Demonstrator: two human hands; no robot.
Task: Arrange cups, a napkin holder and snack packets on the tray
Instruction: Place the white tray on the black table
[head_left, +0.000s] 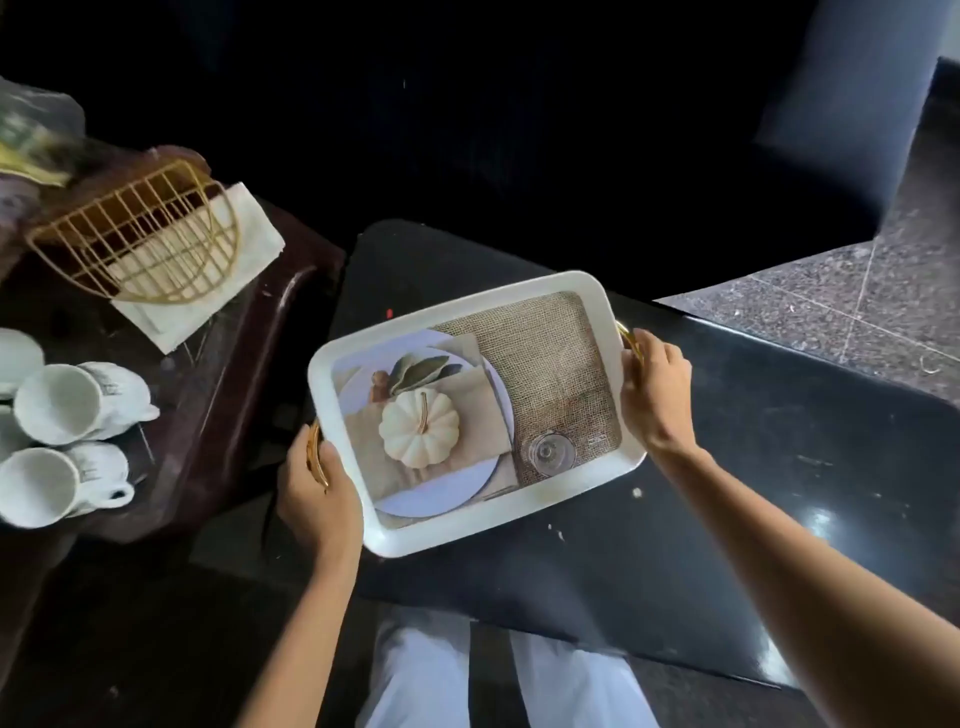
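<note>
A white rectangular tray (589, 287) with a printed pumpkin picture and gold handles lies tilted on the black table. My left hand (317, 493) grips its near-left gold handle. My right hand (655, 400) grips the far-right handle. Nothing stands on the tray. On a dark brown stool to the left lie white cups (57, 402) on their sides. A gold wire napkin holder (140, 234) with white napkins (249, 234) lies tipped over behind them. Snack packets (36, 135) show blurred at the far left edge.
The black table (753, 467) has a few crumbs near the tray. The brown stool (249, 338) stands close at its left. Grey speckled floor (831, 306) lies to the right. My white trouser legs show below the table edge.
</note>
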